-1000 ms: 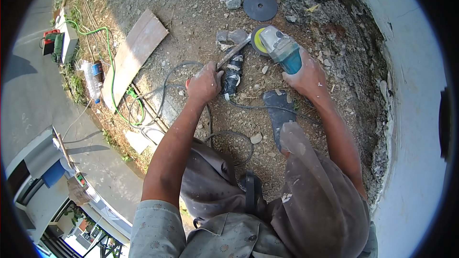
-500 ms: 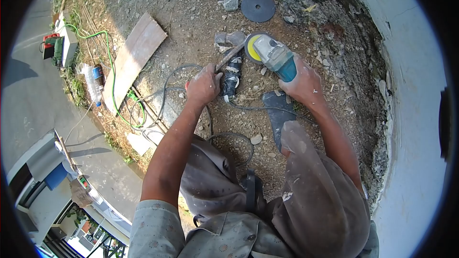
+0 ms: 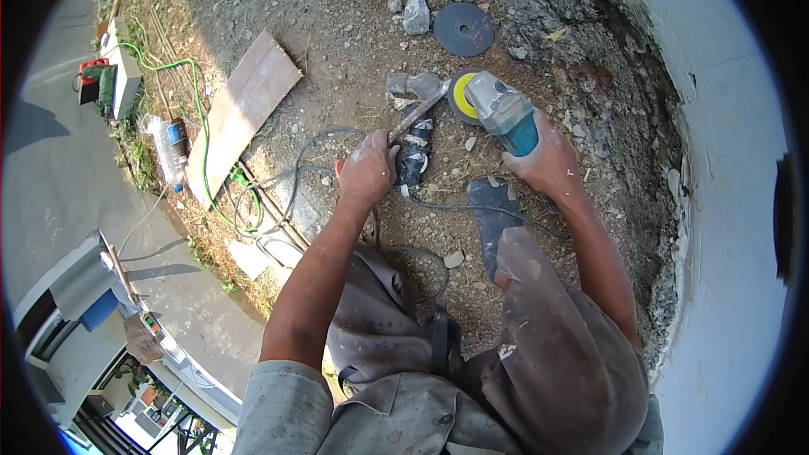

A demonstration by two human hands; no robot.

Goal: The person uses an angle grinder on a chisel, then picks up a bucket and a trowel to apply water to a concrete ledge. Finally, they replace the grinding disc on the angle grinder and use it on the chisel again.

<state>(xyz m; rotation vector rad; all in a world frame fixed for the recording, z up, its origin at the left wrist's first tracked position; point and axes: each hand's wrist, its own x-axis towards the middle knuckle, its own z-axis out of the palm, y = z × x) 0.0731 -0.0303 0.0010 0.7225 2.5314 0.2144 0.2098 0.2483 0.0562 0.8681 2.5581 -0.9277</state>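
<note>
My right hand point(image 3: 543, 158) is closed around the teal body of an angle grinder point(image 3: 503, 109). The grinder's disc, with a yellow face, meets or nearly meets the end of a thin bar point(image 3: 417, 114). My left hand point(image 3: 369, 170) grips the other end of that bar. Beneath the bar lies a dark, white-spattered object point(image 3: 413, 156), perhaps a shoe. Beyond it is a greyish block-like piece point(image 3: 411, 84). A dark round disc point(image 3: 464, 29) lies flat on the ground past the grinder.
A pale board point(image 3: 244, 105) lies at the left beside a green cord point(image 3: 200, 97) and plastic bottles point(image 3: 168, 147). The grinder's dark cable point(image 3: 472, 206) loops over the stony soil. A white wall point(image 3: 733, 160) rises on the right.
The view has shifted slightly, so the ground and discs sit lower and to the right. Both hands keep their hold on the bar and the grinder.
</note>
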